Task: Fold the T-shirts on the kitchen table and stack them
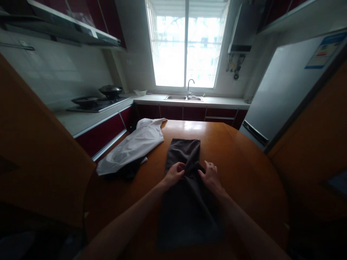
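Observation:
A pair of dark grey trousers (181, 209), as far as its long narrow folded shape shows, lies lengthwise on the wooden table (244, 173) in front of me. Creases run across the middle, where the cloth is bunched up. My left hand (176, 173) pinches the cloth near the centre with thumb and fingers curled together. On the other side, my right hand (210, 175) grips a raised fold at the right edge between thumb and fingers. The near end of the trousers is dim and blurred.
White clothing (135, 144) lies over dark cloth (127, 169) at the table's left. Beyond stand a sink (176, 97) with a tap, a stove with a lidded pan (110, 90), and a fridge (282, 79) on the right. Orange-brown panels flank both sides.

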`<action>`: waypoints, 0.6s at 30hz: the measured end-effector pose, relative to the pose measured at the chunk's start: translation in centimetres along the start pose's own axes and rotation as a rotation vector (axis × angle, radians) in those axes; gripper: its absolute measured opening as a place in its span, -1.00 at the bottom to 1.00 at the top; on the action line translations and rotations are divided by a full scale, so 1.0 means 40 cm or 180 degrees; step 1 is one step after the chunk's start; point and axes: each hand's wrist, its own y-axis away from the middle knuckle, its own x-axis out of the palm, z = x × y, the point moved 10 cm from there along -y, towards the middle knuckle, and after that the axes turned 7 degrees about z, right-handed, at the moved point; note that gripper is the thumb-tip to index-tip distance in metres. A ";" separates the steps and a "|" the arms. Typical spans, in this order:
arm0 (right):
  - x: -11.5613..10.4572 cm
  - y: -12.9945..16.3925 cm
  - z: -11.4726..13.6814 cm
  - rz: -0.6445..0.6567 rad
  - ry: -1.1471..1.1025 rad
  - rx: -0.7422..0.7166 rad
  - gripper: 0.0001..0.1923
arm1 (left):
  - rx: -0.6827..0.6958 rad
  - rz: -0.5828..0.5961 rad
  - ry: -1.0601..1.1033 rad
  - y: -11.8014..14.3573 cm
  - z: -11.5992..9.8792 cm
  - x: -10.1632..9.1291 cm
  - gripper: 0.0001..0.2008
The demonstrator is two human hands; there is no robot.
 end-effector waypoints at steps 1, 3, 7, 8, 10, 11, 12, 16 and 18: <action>-0.002 -0.007 -0.017 0.0003 0.0181 0.0091 -0.65 | 0.0046 0.0015 0.0041 -0.002 -0.009 0.006 -0.67; 0.017 -0.022 -0.040 0.0337 0.0169 0.0223 -0.82 | 0.0136 -0.0005 0.0172 -0.001 -0.035 -0.001 -0.65; -0.040 -0.048 -0.056 0.0422 -0.0684 0.0412 -0.87 | 0.0322 -0.0544 0.0124 0.021 -0.116 -0.177 -0.54; -0.079 -0.052 -0.061 0.0261 -0.0911 0.0465 -0.87 | 0.0354 -0.0749 -0.0012 0.032 -0.138 -0.251 -0.54; -0.160 -0.055 -0.068 -0.0042 -0.1331 0.0560 -0.86 | 0.0209 -0.1267 -0.0586 0.062 -0.175 -0.413 -0.57; -0.193 -0.052 -0.070 -0.0146 -0.1546 0.0600 -0.84 | 0.0005 -0.1476 -0.0970 0.077 -0.185 -0.487 -0.60; -0.217 -0.048 -0.069 -0.0211 -0.1767 0.0641 -0.81 | -0.0216 -0.1644 -0.1354 0.091 -0.194 -0.548 -0.63; -0.222 -0.013 -0.030 -0.0048 -0.2539 0.0809 -0.68 | -0.0239 -0.1831 -0.2410 0.132 -0.251 -0.584 -0.66; -0.198 0.007 0.005 0.0110 -0.2730 0.0839 -0.65 | 0.0128 -0.1278 -0.2598 0.131 -0.259 -0.452 -0.67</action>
